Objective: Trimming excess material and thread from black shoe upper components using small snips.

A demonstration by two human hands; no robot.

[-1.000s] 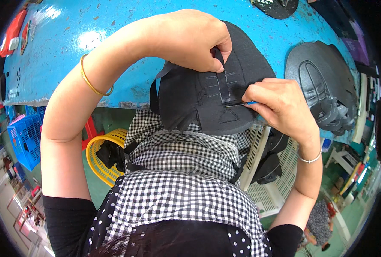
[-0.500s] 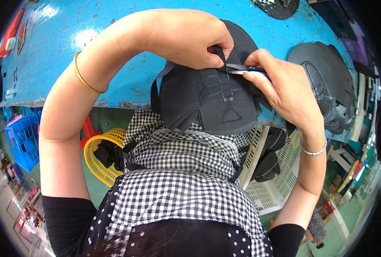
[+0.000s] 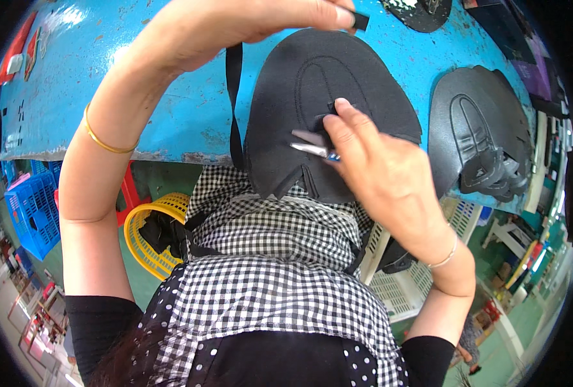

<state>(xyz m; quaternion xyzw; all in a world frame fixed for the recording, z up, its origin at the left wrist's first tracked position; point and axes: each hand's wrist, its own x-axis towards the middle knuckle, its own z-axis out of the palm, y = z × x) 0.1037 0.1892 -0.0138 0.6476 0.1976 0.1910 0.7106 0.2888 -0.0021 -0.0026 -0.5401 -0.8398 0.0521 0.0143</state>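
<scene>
A rounded black fabric panel (image 3: 277,97) with curved stitch lines lies over the table's near edge and down onto my lap. Above its far edge, my left hand (image 3: 299,16) is closed on a black strap (image 3: 360,21), whose short end sticks out past the fingertips. More black strap hangs down along the panel's left side. My right hand (image 3: 389,174) grips a small pair of scissors (image 3: 312,149) over the middle of the panel, blades parted and pointing left. Its index finger and thumb are at the stitched part, slightly blurred and covering some of it.
Stacked black panels with loose straps (image 3: 473,129) lie on the blue table (image 3: 164,122) at the right. Another dark piece (image 3: 418,9) sits at the far edge. Below are a yellow basket (image 3: 135,242), a white crate (image 3: 396,297) and a blue crate (image 3: 35,219).
My left hand has moved up and away from the panel with the strap. My right hand has come down and left with the scissors. The panel's stitched far part now shows.
</scene>
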